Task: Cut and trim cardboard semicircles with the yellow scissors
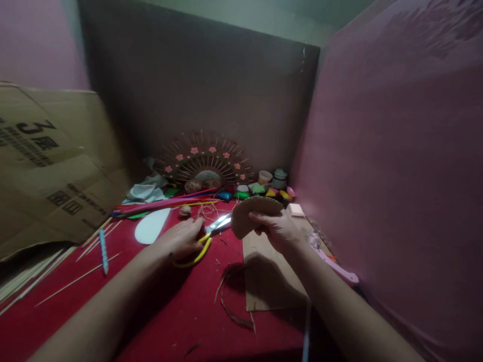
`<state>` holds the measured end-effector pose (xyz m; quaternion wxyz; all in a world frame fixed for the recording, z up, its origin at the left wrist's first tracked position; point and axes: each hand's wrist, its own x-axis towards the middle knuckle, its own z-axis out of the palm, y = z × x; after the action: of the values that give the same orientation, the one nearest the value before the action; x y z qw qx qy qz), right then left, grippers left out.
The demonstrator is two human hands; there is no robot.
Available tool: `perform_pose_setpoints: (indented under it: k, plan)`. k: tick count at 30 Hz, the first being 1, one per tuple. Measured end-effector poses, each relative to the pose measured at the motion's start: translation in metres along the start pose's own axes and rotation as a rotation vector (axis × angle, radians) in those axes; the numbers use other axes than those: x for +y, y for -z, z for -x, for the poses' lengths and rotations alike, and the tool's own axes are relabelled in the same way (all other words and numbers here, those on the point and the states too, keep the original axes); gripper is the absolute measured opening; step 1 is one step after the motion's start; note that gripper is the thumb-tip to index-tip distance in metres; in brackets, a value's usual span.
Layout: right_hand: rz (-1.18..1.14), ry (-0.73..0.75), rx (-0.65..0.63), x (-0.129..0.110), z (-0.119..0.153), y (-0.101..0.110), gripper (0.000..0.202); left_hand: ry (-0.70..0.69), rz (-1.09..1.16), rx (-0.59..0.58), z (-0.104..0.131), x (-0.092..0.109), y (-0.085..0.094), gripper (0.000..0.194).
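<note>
My left hand (183, 237) is closed on the yellow-handled scissors (194, 260) above the red cloth, and its fingers cover part of the handles. The metal blades point right, toward the rounded piece of brown cardboard (243, 216). My right hand (277, 229) pinches that cardboard piece, thumb on its near face, and holds it raised over a flat rectangular cardboard sheet (264, 294). Near the sheet's left edge curls a loose strand of brown twine (226, 304). A white teardrop-shaped piece (151, 229) lies beyond my left wrist, with a small ball of twine (184, 211) beside it.
A large cardboard box (64, 171) stands left, near thin sticks and a blue pen-like stick (103, 251). Behind are a flower-decorated fan shape (204, 158), coloured strips (162, 203), several clay packs (241, 194) and tubs. A pink glue gun-like tool (339, 269) lies by the right wall.
</note>
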<state>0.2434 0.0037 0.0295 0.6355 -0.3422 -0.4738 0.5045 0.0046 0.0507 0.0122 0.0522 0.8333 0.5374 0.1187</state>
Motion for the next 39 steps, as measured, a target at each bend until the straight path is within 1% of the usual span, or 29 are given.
perform_pose_setpoints:
  k: [2,3,4,5,7,8,10,13,15,17,21,25,29,31,33,36,39]
  plan:
    - [-0.024,-0.039,-0.042,0.002,-0.003,-0.002,0.02,-0.008,0.063,0.081,0.002,0.008,0.012,0.028]
    - [-0.039,-0.053,-0.062,0.003,-0.004,-0.003,0.02,-0.003,0.186,0.16,0.003,0.016,0.018,0.032]
    - [-0.057,-0.066,-0.076,0.006,-0.004,-0.005,0.02,0.009,0.373,0.184,0.003,0.025,0.023,0.037]
    - [-0.08,-0.08,-0.083,0.008,-0.005,-0.006,0.019,0.008,0.572,0.132,0.003,0.035,0.027,0.04]
    - [-0.133,-0.106,-0.089,0.014,-0.005,-0.007,0.019,0.009,0.854,-0.065,0.001,0.054,0.029,0.046]
    - [-0.159,-0.119,-0.088,0.017,-0.005,-0.008,0.019,0.024,0.93,-0.093,-0.001,0.061,0.026,0.042]
    - [-0.208,-0.135,-0.105,0.022,-0.004,-0.006,0.02,-0.007,1.019,-0.134,-0.005,0.07,0.018,0.033]
    - [-0.263,-0.128,-0.212,0.024,-0.001,0.0,0.028,-0.019,1.139,-0.161,-0.008,0.068,0.008,0.031]
    - [-0.271,-0.12,-0.292,0.024,0.0,0.004,0.034,-0.003,1.184,-0.212,-0.009,0.064,0.006,0.032]
    - [-0.268,-0.111,-0.331,0.024,0.001,0.006,0.038,0.017,1.177,-0.242,-0.007,0.06,0.005,0.033]
    - [-0.256,-0.115,-0.382,0.026,0.003,0.005,0.042,0.052,1.097,-0.221,-0.003,0.056,0.006,0.035]
    - [-0.201,-0.11,-0.448,0.029,0.005,0.006,0.046,0.065,1.012,-0.243,0.0,0.056,0.007,0.035]
    - [-0.122,-0.087,-0.445,0.03,0.008,0.007,0.044,0.068,0.943,-0.225,0.003,0.059,0.008,0.03]
    - [-0.114,-0.083,-0.43,0.031,0.009,0.007,0.041,0.043,0.896,-0.17,0.004,0.059,0.005,0.027]
    - [-0.118,-0.088,-0.396,0.031,0.009,0.006,0.039,-0.022,0.823,-0.063,0.005,0.058,0.001,0.026]
    - [-0.141,-0.095,-0.331,0.032,0.009,0.005,0.035,-0.111,0.65,0.105,0.008,0.055,-0.003,0.023]
    - [-0.174,-0.089,-0.317,0.032,0.009,0.005,0.032,-0.14,0.543,0.184,0.011,0.057,-0.003,0.019]
